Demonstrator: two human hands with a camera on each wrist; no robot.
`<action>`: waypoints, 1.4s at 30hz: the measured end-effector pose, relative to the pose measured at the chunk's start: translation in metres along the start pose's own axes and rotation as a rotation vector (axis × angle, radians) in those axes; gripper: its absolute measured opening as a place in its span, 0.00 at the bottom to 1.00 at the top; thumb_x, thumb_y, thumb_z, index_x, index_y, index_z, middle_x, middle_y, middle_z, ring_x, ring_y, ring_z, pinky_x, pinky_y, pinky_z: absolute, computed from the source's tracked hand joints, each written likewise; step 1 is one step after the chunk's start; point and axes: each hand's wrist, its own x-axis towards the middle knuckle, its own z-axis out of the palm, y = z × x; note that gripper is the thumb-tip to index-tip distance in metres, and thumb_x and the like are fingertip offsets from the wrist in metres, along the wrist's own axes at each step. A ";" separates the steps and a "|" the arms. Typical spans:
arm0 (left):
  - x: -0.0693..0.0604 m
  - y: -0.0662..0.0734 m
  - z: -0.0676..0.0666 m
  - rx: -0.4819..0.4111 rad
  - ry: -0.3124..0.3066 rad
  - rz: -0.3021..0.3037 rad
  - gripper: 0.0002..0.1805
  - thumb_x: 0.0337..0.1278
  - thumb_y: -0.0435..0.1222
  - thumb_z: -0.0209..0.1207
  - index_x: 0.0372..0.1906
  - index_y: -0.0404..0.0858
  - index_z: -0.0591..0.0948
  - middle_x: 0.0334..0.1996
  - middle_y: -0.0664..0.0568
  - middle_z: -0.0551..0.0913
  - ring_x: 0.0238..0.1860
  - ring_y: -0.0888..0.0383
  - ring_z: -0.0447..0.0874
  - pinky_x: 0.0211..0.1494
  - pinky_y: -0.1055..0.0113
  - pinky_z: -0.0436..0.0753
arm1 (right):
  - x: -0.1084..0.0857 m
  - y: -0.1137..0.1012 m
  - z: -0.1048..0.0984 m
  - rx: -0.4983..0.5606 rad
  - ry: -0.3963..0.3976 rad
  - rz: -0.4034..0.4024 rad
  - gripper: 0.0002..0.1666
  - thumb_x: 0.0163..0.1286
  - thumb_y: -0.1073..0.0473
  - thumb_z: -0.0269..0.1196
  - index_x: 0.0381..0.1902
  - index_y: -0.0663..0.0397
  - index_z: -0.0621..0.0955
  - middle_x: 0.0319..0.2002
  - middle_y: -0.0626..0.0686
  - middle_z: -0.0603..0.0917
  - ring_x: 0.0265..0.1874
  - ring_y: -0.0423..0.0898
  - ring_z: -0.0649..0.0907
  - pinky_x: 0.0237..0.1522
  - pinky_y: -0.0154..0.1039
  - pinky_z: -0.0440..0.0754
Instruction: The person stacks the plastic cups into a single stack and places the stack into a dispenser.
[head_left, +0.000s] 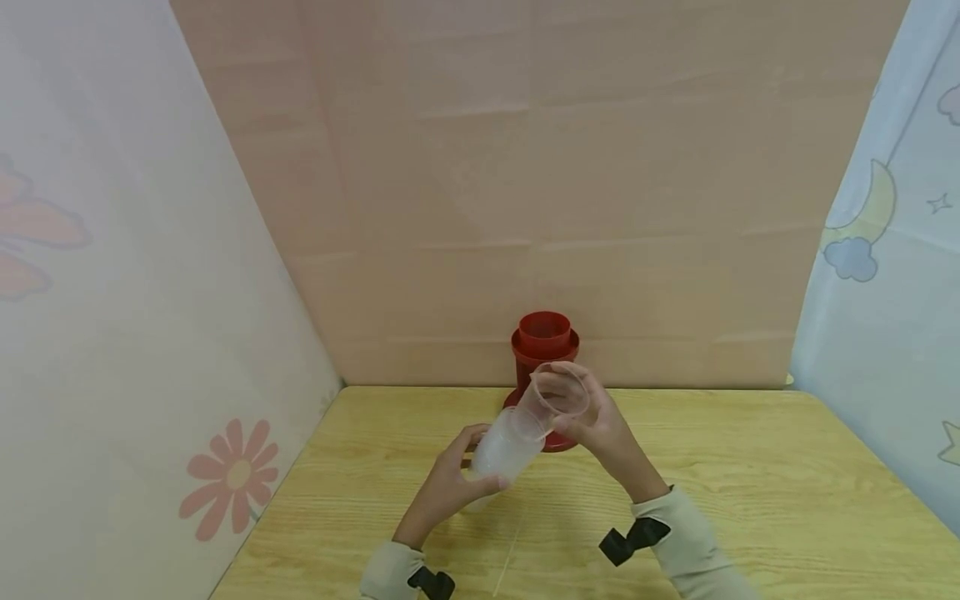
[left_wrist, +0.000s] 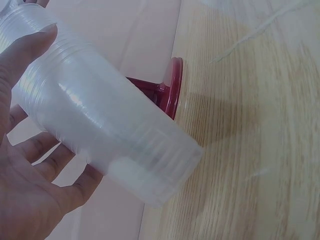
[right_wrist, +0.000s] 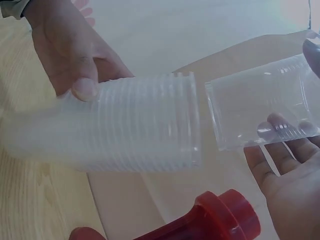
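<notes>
A stack of clear plastic cups [head_left: 504, 457], nested together, is gripped by my left hand [head_left: 442, 487] and tilted above the table. The thumb lies on one side of the stack and the fingers curl round the other, as the left wrist view shows. A single clear plastic cup [right_wrist: 255, 105] is held by my right hand [head_left: 603, 429], with fingers and thumb round it. In the right wrist view a narrow gap separates this cup from the mouth of the stack. Right behind the hands stands a red holder [head_left: 544, 333] with a stepped round top and a wide base, partly hidden by the cup.
The wooden table [head_left: 712, 500] runs back to a brown backdrop [head_left: 570, 183]. Patterned sheets hang left and right. A thin pale strand or streak [head_left: 508, 560] lies on the table in front of the hands.
</notes>
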 end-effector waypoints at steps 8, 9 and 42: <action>-0.001 0.002 0.000 -0.013 0.006 0.003 0.38 0.53 0.43 0.73 0.69 0.54 0.68 0.58 0.55 0.77 0.58 0.53 0.74 0.56 0.52 0.76 | -0.001 0.011 0.009 -0.002 -0.048 0.028 0.39 0.71 0.60 0.65 0.73 0.58 0.59 0.68 0.58 0.71 0.64 0.50 0.75 0.60 0.39 0.76; -0.001 0.003 0.000 -0.018 0.008 -0.003 0.39 0.53 0.43 0.73 0.69 0.54 0.68 0.58 0.55 0.77 0.58 0.53 0.74 0.56 0.51 0.76 | -0.001 0.012 0.010 -0.003 -0.054 0.029 0.39 0.70 0.60 0.66 0.73 0.58 0.59 0.68 0.59 0.71 0.65 0.50 0.74 0.61 0.39 0.75; -0.005 0.004 -0.001 -0.034 -0.002 0.009 0.40 0.54 0.40 0.73 0.70 0.54 0.67 0.60 0.56 0.76 0.59 0.52 0.74 0.57 0.50 0.76 | -0.014 0.055 0.023 -0.086 -0.134 0.138 0.42 0.69 0.55 0.68 0.75 0.51 0.60 0.72 0.55 0.65 0.68 0.42 0.68 0.61 0.41 0.74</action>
